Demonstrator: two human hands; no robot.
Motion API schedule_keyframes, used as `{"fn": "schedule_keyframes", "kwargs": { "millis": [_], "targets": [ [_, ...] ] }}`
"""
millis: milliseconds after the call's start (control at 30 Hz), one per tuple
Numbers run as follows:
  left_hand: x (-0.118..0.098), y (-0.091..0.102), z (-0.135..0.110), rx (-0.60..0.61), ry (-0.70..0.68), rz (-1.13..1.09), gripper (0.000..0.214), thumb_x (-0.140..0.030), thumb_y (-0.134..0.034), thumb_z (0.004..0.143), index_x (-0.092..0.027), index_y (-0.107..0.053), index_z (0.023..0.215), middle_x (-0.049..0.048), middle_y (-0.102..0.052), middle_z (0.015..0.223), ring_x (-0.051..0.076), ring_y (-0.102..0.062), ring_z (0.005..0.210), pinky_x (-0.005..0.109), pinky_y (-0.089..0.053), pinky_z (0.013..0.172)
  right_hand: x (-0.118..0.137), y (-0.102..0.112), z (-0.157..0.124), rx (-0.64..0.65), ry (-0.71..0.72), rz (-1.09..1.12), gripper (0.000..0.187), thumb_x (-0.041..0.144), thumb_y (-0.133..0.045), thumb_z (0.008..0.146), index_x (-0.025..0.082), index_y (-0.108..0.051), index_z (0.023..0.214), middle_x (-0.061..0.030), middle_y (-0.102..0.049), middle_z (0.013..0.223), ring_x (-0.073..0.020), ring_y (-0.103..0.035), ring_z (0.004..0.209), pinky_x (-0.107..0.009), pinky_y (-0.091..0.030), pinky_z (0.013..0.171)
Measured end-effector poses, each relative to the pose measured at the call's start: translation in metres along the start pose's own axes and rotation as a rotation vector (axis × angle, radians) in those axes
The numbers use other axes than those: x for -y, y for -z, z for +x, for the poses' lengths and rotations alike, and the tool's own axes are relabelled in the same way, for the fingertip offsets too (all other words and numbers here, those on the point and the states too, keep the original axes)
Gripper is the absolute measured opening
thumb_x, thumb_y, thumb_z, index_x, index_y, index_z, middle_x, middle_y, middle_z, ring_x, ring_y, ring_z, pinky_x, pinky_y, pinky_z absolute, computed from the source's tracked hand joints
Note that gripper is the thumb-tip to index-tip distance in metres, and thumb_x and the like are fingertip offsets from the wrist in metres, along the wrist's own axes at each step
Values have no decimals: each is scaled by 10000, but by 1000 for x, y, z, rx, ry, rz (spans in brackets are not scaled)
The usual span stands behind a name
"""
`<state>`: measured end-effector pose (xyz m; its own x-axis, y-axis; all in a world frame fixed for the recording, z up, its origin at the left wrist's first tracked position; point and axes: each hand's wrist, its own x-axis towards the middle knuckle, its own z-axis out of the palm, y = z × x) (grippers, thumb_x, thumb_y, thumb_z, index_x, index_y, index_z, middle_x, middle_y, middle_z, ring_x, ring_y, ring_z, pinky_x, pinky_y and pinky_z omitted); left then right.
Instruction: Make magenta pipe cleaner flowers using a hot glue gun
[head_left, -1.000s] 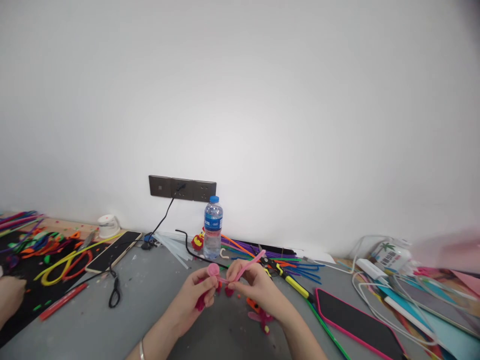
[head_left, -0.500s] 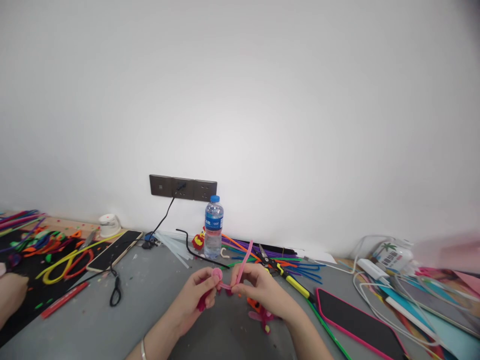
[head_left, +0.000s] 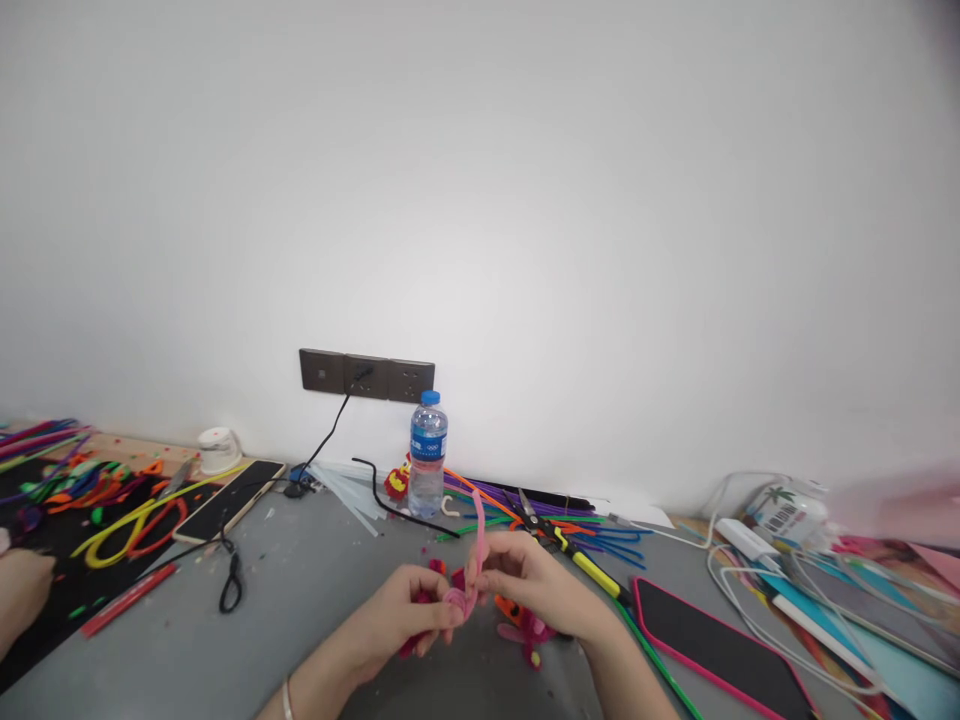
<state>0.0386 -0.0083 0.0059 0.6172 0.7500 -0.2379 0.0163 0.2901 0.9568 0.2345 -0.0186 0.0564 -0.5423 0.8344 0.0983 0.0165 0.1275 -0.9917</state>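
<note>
My left hand (head_left: 405, 615) is closed, its thumb and fingers pinching the coiled end of a light pink pipe cleaner (head_left: 479, 525). Some darker magenta fuzzy material (head_left: 421, 597) shows within that hand, partly hidden by the fingers. Close beside it, my right hand (head_left: 525, 578) is closed on the same pipe cleaner, whose free end sticks upward above the fingertips. Under the right wrist lies a magenta and pink fuzzy figure (head_left: 534, 635) with a yellowish tip. Orange pieces (head_left: 510, 607) rest next to it.
Behind the hands stands a water bottle (head_left: 428, 460). To the right are yellow-handled scissors (head_left: 592, 577), a pink-cased phone (head_left: 720, 645) and white cables. On the left lie another phone (head_left: 229, 502), a red pen (head_left: 129, 600) and a co-worker's hand (head_left: 24, 595).
Both hands have come closer together, the left moving right and down. The pink pipe cleaner's free end now stands more upright and further left. Orange and magenta pieces behind the hands are uncovered.
</note>
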Motion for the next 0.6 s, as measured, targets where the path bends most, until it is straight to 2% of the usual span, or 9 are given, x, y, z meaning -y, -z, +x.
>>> {"fn": "schedule_keyframes", "kwargs": {
  "millis": [267,533,600],
  "targets": [
    [-1,-4,2,-64,-146,-285,321,-359,-736,693,-176,-476,644,-85,-465,508,26,-316,360,200,-201,415,-10,4,2,-91,60,124,198,354,-639,835,160,-611,812,-13,-592,756,-130,-558,651,-265,-460,643],
    [-2,-1,4,-150,-163,-272,366,-399,-779,640,-155,-508,606,-47,-539,539,29,-360,371,199,-218,422,-12,-1,8,-183,78,121,239,404,-622,841,170,-579,822,-8,-578,737,-146,-568,652,-282,-468,645],
    [-1,0,5,-172,-168,-257,372,-418,-780,633,-147,-527,603,-34,-557,545,29,-362,371,201,-210,419,-12,-4,9,-172,64,124,250,413,-633,830,169,-579,825,-10,-579,742,-151,-572,672,-286,-465,661]
  ]
}}
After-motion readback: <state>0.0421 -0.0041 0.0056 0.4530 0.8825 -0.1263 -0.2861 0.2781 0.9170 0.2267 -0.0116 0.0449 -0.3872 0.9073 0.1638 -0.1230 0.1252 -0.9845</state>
